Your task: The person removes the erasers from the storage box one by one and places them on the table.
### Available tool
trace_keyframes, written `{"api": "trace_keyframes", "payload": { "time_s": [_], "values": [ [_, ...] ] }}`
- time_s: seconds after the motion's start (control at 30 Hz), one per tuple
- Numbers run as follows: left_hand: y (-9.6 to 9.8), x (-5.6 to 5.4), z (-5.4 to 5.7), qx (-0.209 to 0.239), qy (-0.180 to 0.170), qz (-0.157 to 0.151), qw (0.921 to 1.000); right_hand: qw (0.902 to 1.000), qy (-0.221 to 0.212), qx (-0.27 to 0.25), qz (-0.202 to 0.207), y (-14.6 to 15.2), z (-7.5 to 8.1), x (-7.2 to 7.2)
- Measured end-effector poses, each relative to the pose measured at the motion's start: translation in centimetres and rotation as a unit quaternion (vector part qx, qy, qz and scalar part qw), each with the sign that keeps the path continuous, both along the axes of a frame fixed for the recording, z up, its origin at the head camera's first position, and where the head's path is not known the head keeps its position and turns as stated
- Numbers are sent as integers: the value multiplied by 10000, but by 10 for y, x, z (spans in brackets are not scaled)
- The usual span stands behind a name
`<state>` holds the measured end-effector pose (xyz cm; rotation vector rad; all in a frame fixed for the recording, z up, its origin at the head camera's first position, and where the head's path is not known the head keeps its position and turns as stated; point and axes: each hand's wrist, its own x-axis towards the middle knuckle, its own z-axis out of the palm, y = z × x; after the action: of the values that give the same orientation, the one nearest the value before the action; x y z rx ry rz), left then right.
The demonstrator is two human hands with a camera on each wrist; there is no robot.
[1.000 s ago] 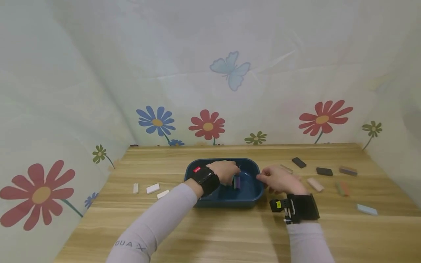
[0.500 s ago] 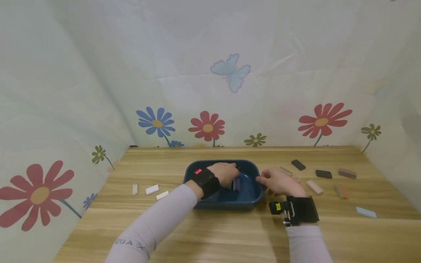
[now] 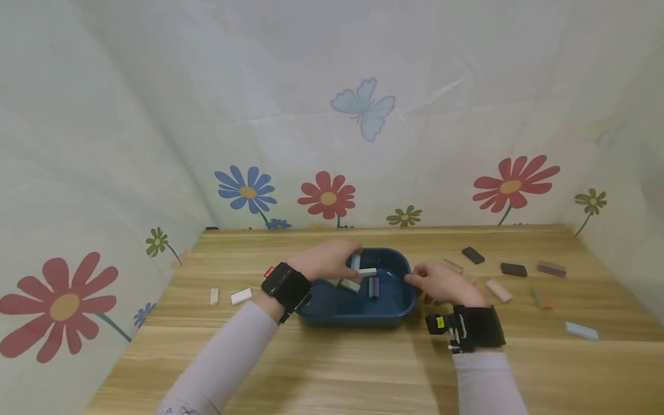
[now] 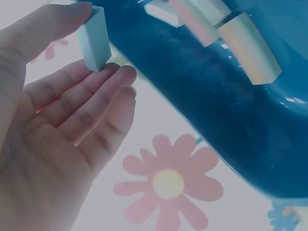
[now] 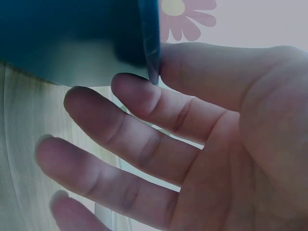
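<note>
A dark blue plastic basin (image 3: 358, 320) stands mid-table. Over its left part, my left hand (image 3: 325, 260) pinches a small light blue block (image 4: 96, 41) between thumb and fingertips, its other fingers loosely bent. Inside the basin lie a white block (image 3: 368, 272), a pale greenish block (image 3: 350, 286) and a purple-and-green block (image 3: 374, 287); my left hand hides part of the basin. At the basin's right end, my right hand (image 3: 445, 282) grips the rim, thumb on one side and index finger on the other, with the remaining fingers (image 5: 130, 144) spread below.
On the wooden table (image 3: 373, 369), two white blocks, one upright-looking (image 3: 214, 296) and one longer block (image 3: 241, 296), lie left. Several blocks lie right, including a black block (image 3: 513, 269), a beige block (image 3: 498, 290) and a pale blue block (image 3: 581, 330). A flowered curtain hangs behind.
My left hand has risen from inside the basin and shifted left, now with the light blue block showing in its pinch. More blocks in the basin are uncovered. My right hand stays at the rim.
</note>
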<state>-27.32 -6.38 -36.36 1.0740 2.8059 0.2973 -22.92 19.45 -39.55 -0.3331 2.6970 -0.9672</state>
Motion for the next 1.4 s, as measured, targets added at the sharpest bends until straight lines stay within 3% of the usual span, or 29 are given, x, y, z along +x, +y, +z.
{"api": "trace_keyframes", "payload": {
  "time_s": [0.2, 0.4, 0.47, 0.63, 0.87, 1.07, 1.23, 1.4],
  "values": [
    [-36, 21, 3, 934, 218, 509, 9941, 10000, 51, 22, 67, -4, 3, 0],
    [-82, 44, -3, 1840, 428, 1325, 9730, 9999, 43, -37, 123, -7, 5, -1],
    [-96, 47, -6, 2052, 516, 1526, 9654, 9998, 50, -72, 155, -5, 6, -1],
    [-126, 40, -14, 2347, 761, 1979, 9487, 9998, 176, 25, 111, 2, 10, -1],
    [-173, 30, -47, 2310, 758, 2738, 9306, 9996, 210, 2, 214, 2, 8, 1],
    [-194, 24, -77, 1982, 527, 3327, 9205, 9998, 146, -2, 124, 0, 3, 3],
    [-202, 27, -84, 1843, 782, 3630, 9100, 9999, 45, -26, 146, -2, 0, 1],
    [-204, 28, -83, 1439, 952, 3855, 9064, 9999, 7, -13, 124, -5, -1, -1]
  ]
}}
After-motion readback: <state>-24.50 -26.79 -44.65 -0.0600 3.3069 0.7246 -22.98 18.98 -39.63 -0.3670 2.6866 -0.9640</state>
